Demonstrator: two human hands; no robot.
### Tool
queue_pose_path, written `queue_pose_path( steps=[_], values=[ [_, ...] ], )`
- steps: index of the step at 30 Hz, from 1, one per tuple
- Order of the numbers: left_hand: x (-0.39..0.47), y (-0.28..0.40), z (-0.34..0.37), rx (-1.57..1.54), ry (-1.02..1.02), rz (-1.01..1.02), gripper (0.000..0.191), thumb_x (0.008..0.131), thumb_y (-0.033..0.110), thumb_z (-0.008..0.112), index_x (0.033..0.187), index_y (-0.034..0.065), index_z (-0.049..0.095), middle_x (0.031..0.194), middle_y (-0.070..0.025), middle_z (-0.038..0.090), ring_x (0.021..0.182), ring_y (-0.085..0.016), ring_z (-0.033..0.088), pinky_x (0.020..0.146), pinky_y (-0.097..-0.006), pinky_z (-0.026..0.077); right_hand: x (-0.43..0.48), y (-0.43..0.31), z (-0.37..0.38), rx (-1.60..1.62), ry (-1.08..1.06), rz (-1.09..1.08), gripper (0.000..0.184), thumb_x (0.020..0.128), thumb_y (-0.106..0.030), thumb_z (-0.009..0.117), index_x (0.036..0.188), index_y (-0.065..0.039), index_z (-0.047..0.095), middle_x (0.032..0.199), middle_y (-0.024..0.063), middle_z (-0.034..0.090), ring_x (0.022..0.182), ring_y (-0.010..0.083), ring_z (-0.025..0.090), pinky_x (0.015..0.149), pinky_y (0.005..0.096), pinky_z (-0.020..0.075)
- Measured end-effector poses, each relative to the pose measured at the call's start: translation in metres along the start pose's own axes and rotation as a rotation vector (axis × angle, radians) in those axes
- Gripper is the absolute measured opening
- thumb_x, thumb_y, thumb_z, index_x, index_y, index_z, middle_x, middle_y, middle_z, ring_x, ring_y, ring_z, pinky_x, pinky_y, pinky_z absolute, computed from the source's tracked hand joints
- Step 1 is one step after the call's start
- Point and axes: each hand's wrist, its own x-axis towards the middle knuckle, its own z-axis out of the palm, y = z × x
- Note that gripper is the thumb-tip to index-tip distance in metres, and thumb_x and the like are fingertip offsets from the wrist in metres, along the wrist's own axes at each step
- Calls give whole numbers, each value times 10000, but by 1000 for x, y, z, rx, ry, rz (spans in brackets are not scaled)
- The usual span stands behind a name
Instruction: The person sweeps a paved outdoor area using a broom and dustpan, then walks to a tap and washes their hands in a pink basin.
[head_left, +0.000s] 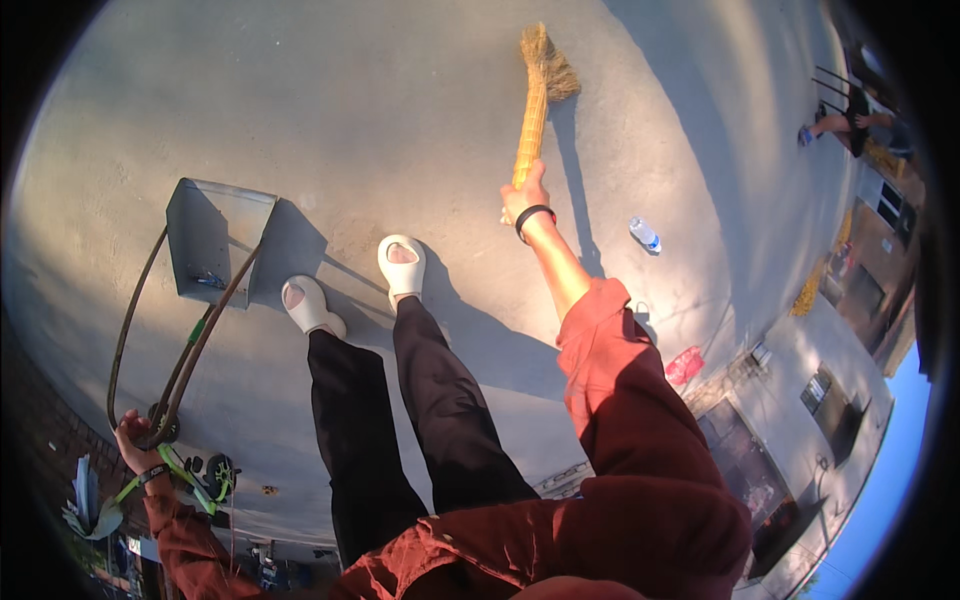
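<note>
My right hand grips the lower end of a straw broom's yellow handle. The broom's bristles are at the far end, over the concrete ground; whether they touch it I cannot tell. Down at the left, my left hand is closed around the curved bar handle of a metal dustpan. A little litter lies inside the pan. Between the two hands are my feet in white slippers, the left one closer to the pan.
A plastic bottle lies right of my right forearm, with a pink plastic bag nearer the building. A green scooter-like vehicle stands beside my left hand. Another person sits at the far right. Yellow grain is heaped along the wall.
</note>
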Motion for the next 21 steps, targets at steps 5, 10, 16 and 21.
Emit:
queue_pose_path(
  steps=[5,10,16,21],
  values=[
    [3,-3,14,47,133,26,275,836,243,475,857,0,601,689,-56,580,623,-144,544,555,-252,452,-135,28,20,312,-400,-144,664,765,-41,531,1308,-156,168,776,102,508,481,146,503,386,257,427],
    [-12,-3,25,20,139,59,287,843,267,473,852,14,608,683,-53,582,618,-130,544,560,-252,444,-91,37,-49,101,32,-300,594,752,-78,561,1267,-116,267,724,84,541,493,141,520,450,275,432],
    [9,-7,-13,-149,-117,81,332,869,268,446,983,-20,566,908,-76,606,711,-145,561,686,-263,472,153,-34,-160,530,237,-85,306,773,-82,572,1025,0,419,621,91,502,442,169,511,338,245,429],
    [-14,-5,-2,-89,-57,25,337,865,251,433,976,-41,560,904,-84,601,731,-155,558,695,-253,453,184,-118,-84,242,65,-116,258,784,-71,531,946,56,375,713,131,499,495,164,531,380,231,482]
  ],
)
